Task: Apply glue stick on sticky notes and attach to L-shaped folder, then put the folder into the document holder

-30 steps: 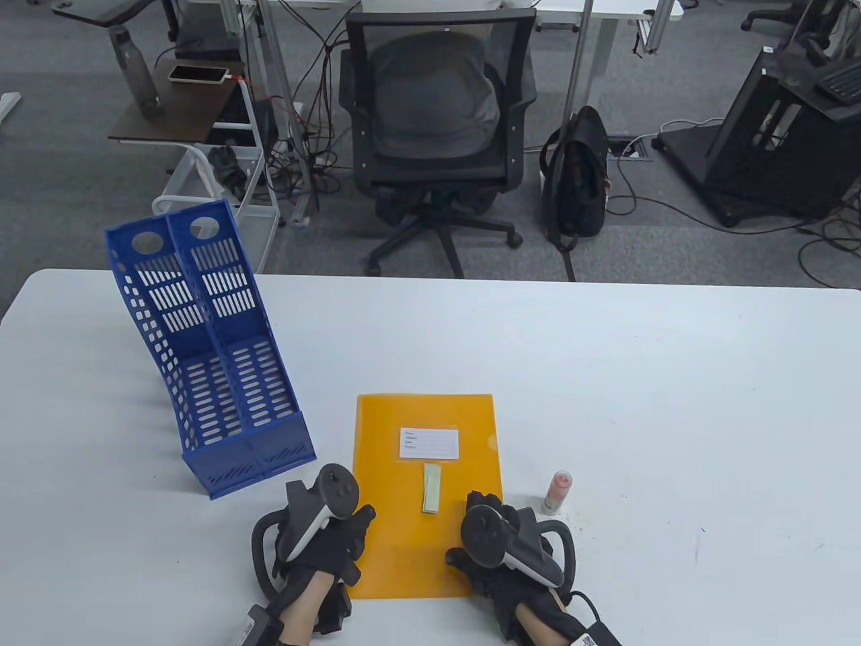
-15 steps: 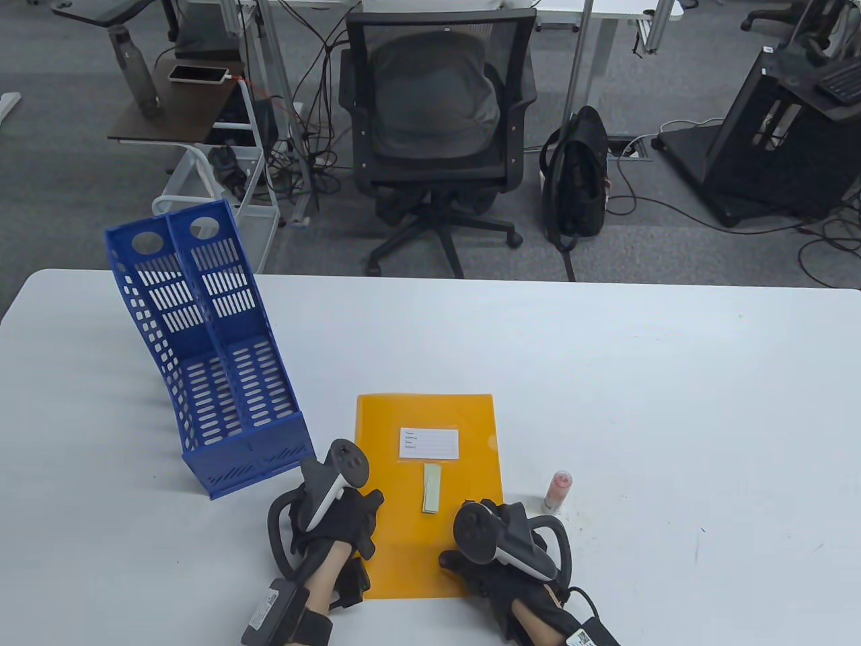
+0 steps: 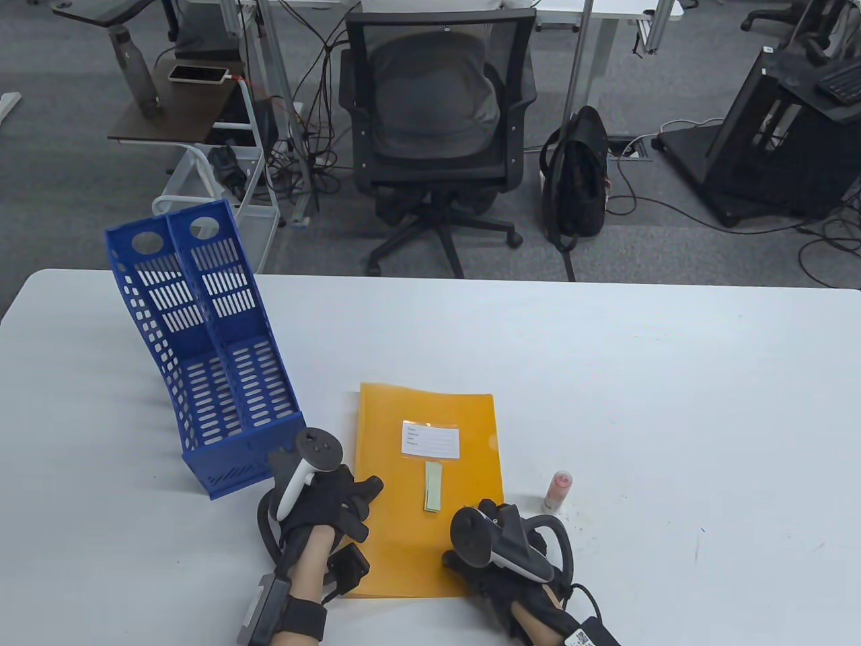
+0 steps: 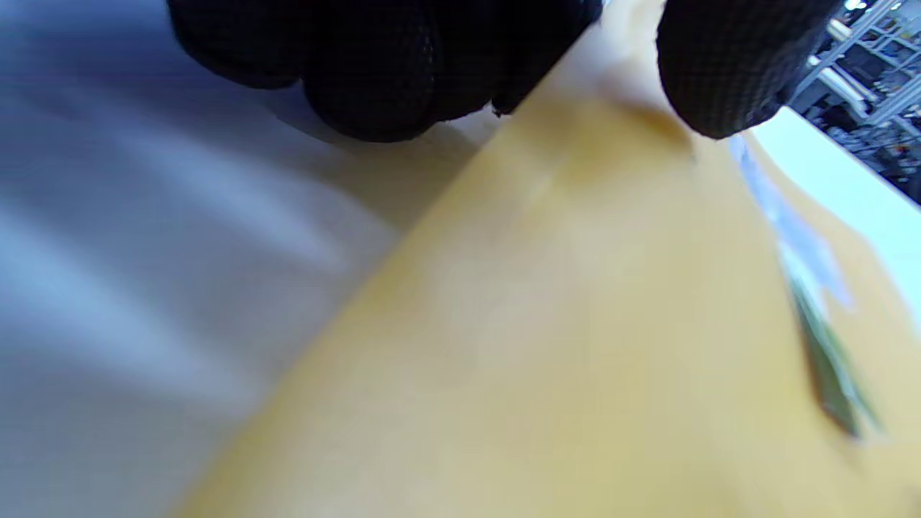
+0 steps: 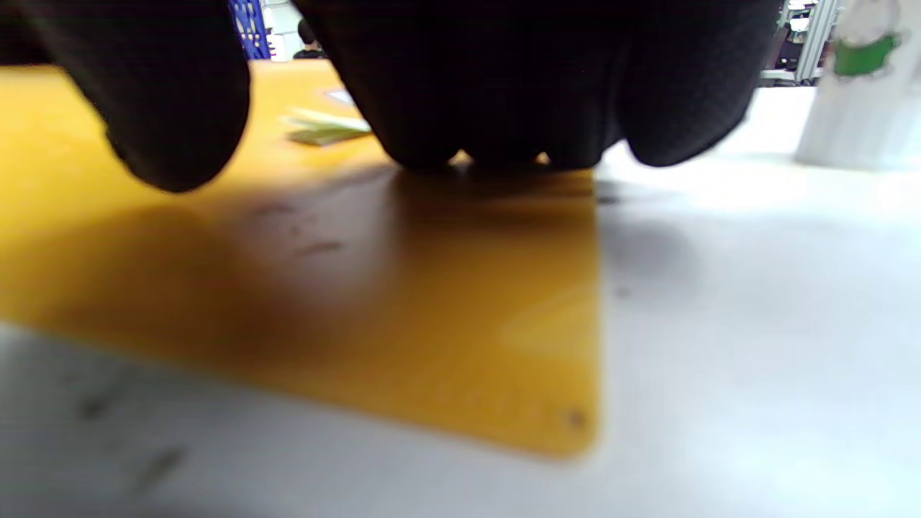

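Folder, orange and flat, lies on the white table between both hands. The left hand pinches its left edge: in the left wrist view the thumb is on top and the other fingers are under the lifted edge. The right hand rests on the folder's near right corner, fingers bent down with tips touching, not closed around it. A green sticky note lies between the hands, the glue stick stands just right of the right hand, and the blue document holder stands beyond the left hand.

Both the left hand and right hand wear black mesh gloves, black-and-white trackers and black wrist straps.
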The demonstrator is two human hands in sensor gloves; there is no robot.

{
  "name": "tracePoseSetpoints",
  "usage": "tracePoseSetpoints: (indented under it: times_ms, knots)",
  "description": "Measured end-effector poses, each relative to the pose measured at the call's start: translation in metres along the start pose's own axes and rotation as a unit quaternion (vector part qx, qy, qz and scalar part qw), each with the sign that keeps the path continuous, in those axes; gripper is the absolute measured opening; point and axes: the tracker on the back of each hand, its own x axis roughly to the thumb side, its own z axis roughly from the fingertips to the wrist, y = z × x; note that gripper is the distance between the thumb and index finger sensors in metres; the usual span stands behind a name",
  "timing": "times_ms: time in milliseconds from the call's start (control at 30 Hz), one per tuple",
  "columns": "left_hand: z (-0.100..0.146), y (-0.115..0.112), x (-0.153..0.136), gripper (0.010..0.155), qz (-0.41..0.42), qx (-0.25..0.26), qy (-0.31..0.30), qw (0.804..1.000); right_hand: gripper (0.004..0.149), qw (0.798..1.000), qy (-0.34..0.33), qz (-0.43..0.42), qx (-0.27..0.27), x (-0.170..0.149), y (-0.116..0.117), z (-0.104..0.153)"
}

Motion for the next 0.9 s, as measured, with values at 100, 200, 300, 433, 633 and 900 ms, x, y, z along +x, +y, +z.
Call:
tracePoseSetpoints:
  times_ms: [100,200,300,433,633,900]
  knots:
    - [-0.003,-0.003,0.001,0.053,0.073,-0.063,-0.065,0.993,0.075,1.000,0.000,-0.001,-0.004,-0.002,0.000,0.000]
    - [-0.003,-0.008,0.004,0.053,0.112,-0.107,-0.103,0.983,0.074,1.000,-0.001,0.007,-0.007,-0.001,-0.001,-0.001]
    - [0.000,-0.006,0.008,0.046,0.107,-0.094,-0.127,0.982,0.074,1.000,-0.001,0.013,-0.007,0.001,0.000,0.000]
    - [0.011,0.002,0.014,0.043,0.067,-0.070,-0.161,0.982,0.075,1.000,0.001,0.007,-0.007,0.000,0.000,0.000]
    - [0.028,0.010,0.026,0.041,-0.109,-0.003,-0.179,0.978,0.075,1.000,0.008,-0.011,-0.009,-0.002,0.001,0.001]
    - [0.044,0.024,0.021,0.041,-0.101,0.041,-0.201,0.973,0.065,0.993,0.010,-0.056,-0.104,-0.012,-0.015,0.013]
